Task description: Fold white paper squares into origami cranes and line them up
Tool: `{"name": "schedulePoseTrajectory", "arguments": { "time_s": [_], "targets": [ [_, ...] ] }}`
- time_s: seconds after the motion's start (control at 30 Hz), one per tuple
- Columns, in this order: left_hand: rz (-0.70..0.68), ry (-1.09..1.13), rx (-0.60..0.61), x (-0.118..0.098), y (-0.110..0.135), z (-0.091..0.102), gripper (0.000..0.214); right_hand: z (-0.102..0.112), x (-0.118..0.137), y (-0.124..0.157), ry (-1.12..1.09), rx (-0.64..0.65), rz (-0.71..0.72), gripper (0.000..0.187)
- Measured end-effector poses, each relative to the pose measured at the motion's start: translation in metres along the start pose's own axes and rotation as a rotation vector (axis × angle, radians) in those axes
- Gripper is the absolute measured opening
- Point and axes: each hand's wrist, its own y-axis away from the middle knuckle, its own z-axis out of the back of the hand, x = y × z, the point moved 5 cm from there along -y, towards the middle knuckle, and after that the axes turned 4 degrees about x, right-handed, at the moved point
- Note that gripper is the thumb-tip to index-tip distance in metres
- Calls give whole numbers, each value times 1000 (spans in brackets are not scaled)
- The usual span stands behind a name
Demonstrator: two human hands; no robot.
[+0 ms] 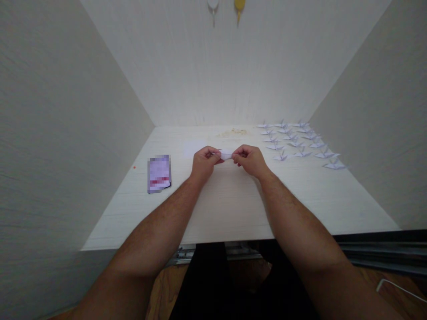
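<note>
A small piece of folded white paper (pixel 226 154) is stretched between my two hands over the middle of the white table. My left hand (pixel 206 161) pinches its left end between thumb and fingers. At the other end, the thumb and fingertips of my right hand (pixel 248 159) close on the paper. My fingers cover both ends, so the exact folded shape is hard to make out. Several finished white paper cranes (pixel 295 138) stand in rows to the right of my right hand.
Left of my arms lies a blurred-out flat object (pixel 159 173) with dark corners. The white table (pixel 230 200) is boxed in by panels on three sides. A brownish patch (pixel 235 132) marks the back. Two hooks, white (pixel 213 6) and yellow (pixel 239 6), hang on the back panel.
</note>
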Motion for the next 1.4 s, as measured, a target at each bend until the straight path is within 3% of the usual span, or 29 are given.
{"name": "schedulePoseTrajectory", "arguments": {
  "time_s": [0.23, 0.47, 0.77, 1.03, 1.17, 1.3, 1.4],
  "targets": [
    [8, -20, -17, -2, 2, -1, 23, 1, 2, 1, -18, -19, -30, 17],
    [40, -8, 9, 0, 2, -3, 22, -8, -2, 2, -111, 168, -80, 29],
    [12, -82, 52, 2, 1, -5, 21, -14, -3, 6, 0, 257, -109, 18],
    [-43, -169, 12, 2, 1, -4, 14, -17, -5, 7, -76, 270, -165, 19],
    [-55, -224, 6, 3, 3, -6, 12, -18, -6, 6, -51, 217, -196, 15],
    [-36, -176, 42, 1, 4, -10, 41, -17, -5, 5, -7, 143, -134, 12],
    [-9, -131, 22, 0, 5, -10, 39, -15, -5, 4, 24, 103, -83, 13]
  ]
}}
